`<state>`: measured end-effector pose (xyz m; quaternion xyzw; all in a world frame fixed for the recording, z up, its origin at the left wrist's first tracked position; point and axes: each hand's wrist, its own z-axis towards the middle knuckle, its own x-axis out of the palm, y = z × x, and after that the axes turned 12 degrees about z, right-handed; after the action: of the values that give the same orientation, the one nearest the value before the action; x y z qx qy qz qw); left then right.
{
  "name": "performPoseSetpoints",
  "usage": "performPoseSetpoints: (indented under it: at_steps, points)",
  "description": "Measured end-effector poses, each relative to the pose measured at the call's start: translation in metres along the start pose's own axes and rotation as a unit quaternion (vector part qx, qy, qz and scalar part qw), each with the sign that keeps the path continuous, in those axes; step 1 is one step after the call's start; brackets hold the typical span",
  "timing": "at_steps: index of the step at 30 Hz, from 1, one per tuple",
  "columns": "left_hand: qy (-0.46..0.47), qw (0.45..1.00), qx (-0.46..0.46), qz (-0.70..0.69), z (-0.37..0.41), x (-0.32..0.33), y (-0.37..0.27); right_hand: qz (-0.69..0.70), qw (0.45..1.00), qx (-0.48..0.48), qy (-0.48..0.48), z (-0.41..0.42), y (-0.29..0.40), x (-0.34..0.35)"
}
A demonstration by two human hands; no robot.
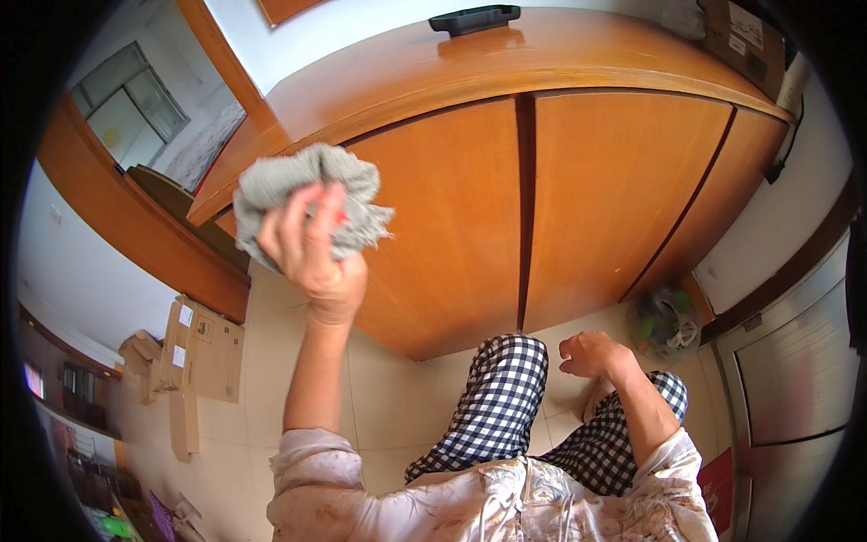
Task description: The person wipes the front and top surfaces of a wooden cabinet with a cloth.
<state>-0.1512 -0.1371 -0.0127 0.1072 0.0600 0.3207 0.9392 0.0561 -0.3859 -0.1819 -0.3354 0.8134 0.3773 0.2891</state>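
Note:
A bunched grey-green cloth (305, 169) with a frayed edge is gripped in my left hand (308, 244), which is raised at the left end of a wooden cabinet (433, 223). The cloth covers part of the cabinet's edge, and I cannot tell whether it touches the wood. A small red patch shows between the fingers. My right hand (589, 354) hangs over my knee with its fingers loosely curled, and I see nothing in it. Two large doors and a narrower panel form the cabinet front.
On the cabinet top (576, 51) stand a black tray (474, 20) and, far right, a cardboard box (742, 47). A plastic bag of items (664, 325) sits by the cabinet's right foot. Cardboard boxes (210, 352) stand at left. A metal door (792, 379) is at right.

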Motion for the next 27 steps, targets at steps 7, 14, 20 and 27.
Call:
performPoseSetpoints:
  at_steps: [7,14,20,27]
  points:
    - [0.223,0.972,-0.047,-0.054,-0.177,-0.027,-0.033,-0.024,0.999,-0.015,0.018,0.008,0.004,0.007]
    - [0.270,0.954,-0.072,-0.104,-0.145,-0.048,-0.019,-0.048,0.999,-0.019,0.013,0.015,-0.001,0.009]
    - [-0.009,0.997,-0.082,0.000,0.004,-0.030,0.038,-0.046,0.998,0.003,0.032,0.019,-0.003,0.013]
    - [0.137,0.985,-0.102,0.014,-0.153,-0.024,-0.001,-0.056,0.998,-0.013,0.042,0.025,0.003,0.021]
